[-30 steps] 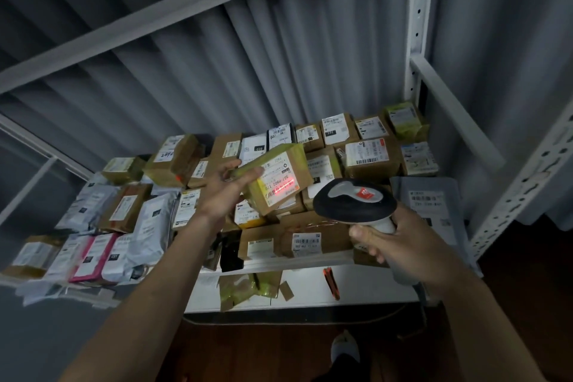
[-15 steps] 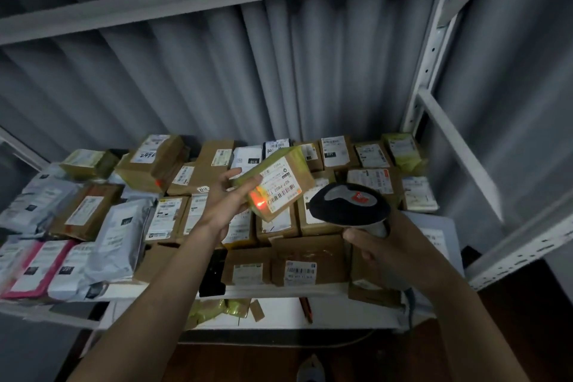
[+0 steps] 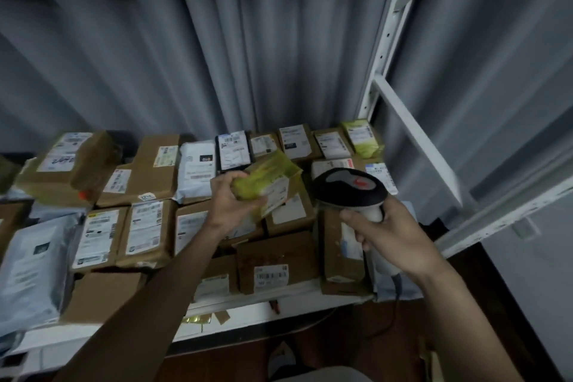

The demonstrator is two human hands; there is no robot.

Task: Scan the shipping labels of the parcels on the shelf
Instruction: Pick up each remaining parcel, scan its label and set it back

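Observation:
My left hand point(image 3: 231, 200) grips a small parcel wrapped in yellow-green tape point(image 3: 269, 178) just above the boxes in the middle of the shelf. Its white label faces right and down, with no red light on it. My right hand point(image 3: 390, 234) holds a black and grey barcode scanner point(image 3: 348, 187) by its pale handle, right beside the parcel, with the head pointing left. Several brown cardboard parcels point(image 3: 145, 232) with white shipping labels cover the shelf.
Grey plastic mailer bags point(image 3: 31, 260) lie at the left end. The white metal shelf edge point(image 3: 242, 308) runs along the front and a white upright post point(image 3: 384, 40) with a slanted brace stands at the right. A grey curtain hangs behind. A lower shelf holds scraps.
The red scan light on the yellow-green parcel's label has gone out. My left hand has turned the parcel and lowered it toward the boxes. The view has swung left and closer.

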